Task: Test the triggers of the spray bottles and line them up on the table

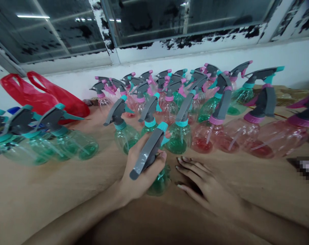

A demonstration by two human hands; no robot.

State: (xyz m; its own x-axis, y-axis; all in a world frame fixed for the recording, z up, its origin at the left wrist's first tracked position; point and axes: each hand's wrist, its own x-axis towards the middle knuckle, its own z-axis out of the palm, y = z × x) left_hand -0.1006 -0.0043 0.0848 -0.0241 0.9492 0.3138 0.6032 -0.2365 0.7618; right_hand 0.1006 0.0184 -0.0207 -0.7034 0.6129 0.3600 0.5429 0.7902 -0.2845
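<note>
- A dark window point(190, 20) is stretching across the back, above a white wall point(292, 64) whose upper edge is showing black, peeling patches.
- A wooden table point(93, 183) is filling the foreground and bearing all the bottles.
- A crowd of spray bottles point(169, 109), some clear green and some pinkish, is standing toward the wall, grey heads pointing various ways.
- A group of green bottles point(85, 146) with turquoise collars is standing at the left.
- A red plastic bag point(67, 103) is slumping behind that group, its handles sticking up.
- Three reddish bottles point(228, 132) with pink collars are lining the front row, right of the middle.
- The right hand point(205, 180) is holding nothing; its fingers are spreading just beside the held bottle, though I cannot tell whether the palm is touching the wood.
- The left hand point(144, 166) is grasping a green spray bottle point(159, 183) below its head, wrapping the neck.
- That bottle's grey spray head point(149, 153) is jutting above the grip, its turquoise nozzle point(162, 127) pointing away from the person.
</note>
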